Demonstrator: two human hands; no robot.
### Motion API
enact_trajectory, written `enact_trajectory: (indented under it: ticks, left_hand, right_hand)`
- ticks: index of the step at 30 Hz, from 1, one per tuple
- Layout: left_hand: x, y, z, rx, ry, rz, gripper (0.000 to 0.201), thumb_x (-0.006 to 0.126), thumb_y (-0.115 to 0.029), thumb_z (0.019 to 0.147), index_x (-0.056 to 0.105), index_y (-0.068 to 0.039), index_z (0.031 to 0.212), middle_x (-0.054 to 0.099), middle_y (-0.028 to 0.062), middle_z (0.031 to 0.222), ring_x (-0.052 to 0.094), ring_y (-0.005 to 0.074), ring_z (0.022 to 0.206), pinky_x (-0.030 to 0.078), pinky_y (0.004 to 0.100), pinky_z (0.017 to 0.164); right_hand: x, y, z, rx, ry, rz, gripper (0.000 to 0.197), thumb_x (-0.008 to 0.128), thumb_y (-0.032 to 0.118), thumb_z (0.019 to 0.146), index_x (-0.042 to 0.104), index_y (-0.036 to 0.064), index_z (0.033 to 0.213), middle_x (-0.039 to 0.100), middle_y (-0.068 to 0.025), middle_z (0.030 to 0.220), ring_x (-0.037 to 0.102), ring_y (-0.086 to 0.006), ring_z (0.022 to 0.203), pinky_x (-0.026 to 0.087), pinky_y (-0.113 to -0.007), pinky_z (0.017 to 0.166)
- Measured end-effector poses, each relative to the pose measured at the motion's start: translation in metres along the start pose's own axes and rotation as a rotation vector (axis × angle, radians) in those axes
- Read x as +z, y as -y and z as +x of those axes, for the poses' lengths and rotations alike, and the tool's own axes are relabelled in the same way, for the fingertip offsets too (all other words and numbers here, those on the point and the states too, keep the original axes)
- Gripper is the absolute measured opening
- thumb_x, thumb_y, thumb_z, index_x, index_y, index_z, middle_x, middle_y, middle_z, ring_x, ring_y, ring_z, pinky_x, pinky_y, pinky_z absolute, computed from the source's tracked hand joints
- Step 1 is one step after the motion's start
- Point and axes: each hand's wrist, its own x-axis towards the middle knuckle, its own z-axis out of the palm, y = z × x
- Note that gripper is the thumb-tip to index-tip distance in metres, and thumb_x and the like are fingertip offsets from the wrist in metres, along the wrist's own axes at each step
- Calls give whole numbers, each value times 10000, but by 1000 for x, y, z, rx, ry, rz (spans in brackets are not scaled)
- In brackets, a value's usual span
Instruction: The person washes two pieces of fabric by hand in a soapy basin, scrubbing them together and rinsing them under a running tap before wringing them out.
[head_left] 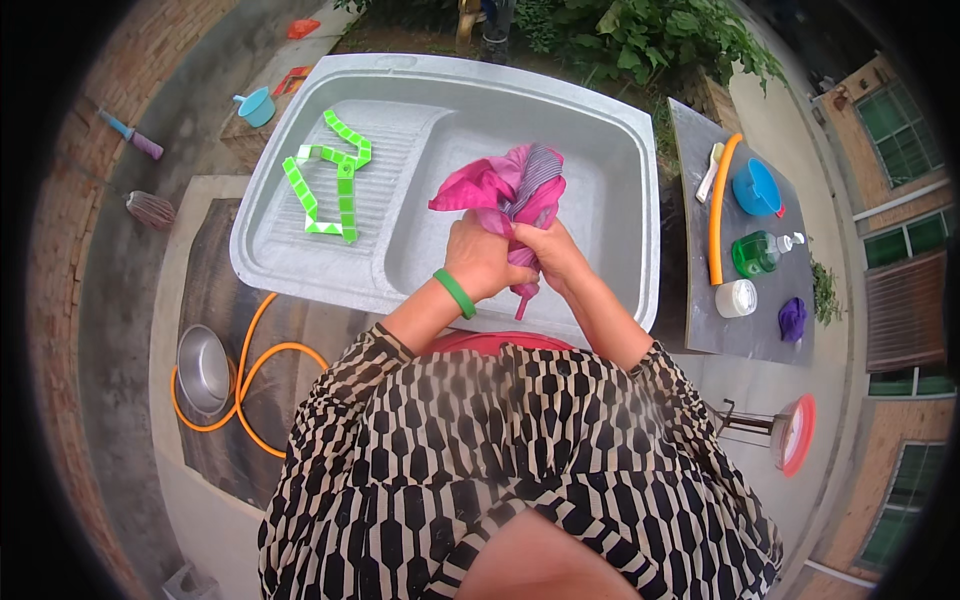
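Left of the sink (605, 175), on the ground, lie a metal bowl (204, 370) and an orange hose (292, 346); farther along the sink's left side sits a light blue dipper (257, 107). A green toy chain (346, 205) rests on the sink's ribbed left part. Over the near side of the sink's deep right part, the left hand (478, 258) is clenched round the gathered cloth (492, 185), its wrist wearing a green band (455, 293). The cloth, pink with a striped portion, fans out loosely above the fists, and a narrow tail hangs below. The right hand (553, 255) grips it too, just beside the left. The step in hand looks like squeezing or wringing the cloth; the next move seems to call for a firm hold by both hands while they turn against each other, keeping the cloth over the sink. Right of the sink, a dark table (712, 330) bears a blue scoop (756, 188), a green bottle (754, 256) and a white tub (736, 298).
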Motion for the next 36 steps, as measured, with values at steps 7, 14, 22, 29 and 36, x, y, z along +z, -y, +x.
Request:
enact_trajectory:
  ticks: [7,14,22,29,36]
  left_hand:
    - [-29,55,14,-255,111,-749,378,618,-315,771,569,-64,1050,597,99,1000,546,181,942,421,328,810]
    - [-15,78,21,-165,232,-1754,652,670,-313,754,328,-120,1275,447,89,1217,481,232,1072,396,420,907]
    - [-17,48,49,-248,6,-1773,187,561,-94,784,520,-52,961,559,63,846,560,160,734,488,293,662]
    - [46,99,108,-434,-182,-561,550,538,-73,728,370,-18,1249,547,121,872,565,206,717,470,303,638]
    - [12,48,103,-349,207,-195,856,604,-277,748,72,-66,1384,528,265,1084,540,311,1011,432,342,826]
  right_hand:
    - [-13,4,4,179,69,195,240,551,106,761,543,12,982,595,-75,826,585,-161,698,489,-286,617]
    - [24,18,-16,353,179,249,466,684,305,722,507,30,1054,598,-70,826,589,-142,702,500,-245,605]
    - [26,26,-4,181,355,-426,383,676,229,665,564,8,956,550,-31,687,525,-129,559,432,-259,498]
    - [38,24,19,78,-97,-1484,490,641,220,639,489,9,1053,622,-156,787,614,-303,745,489,-373,664]
    - [17,7,2,-80,-224,-1108,608,616,239,675,380,-22,1171,607,-179,807,606,-304,687,485,-376,619]
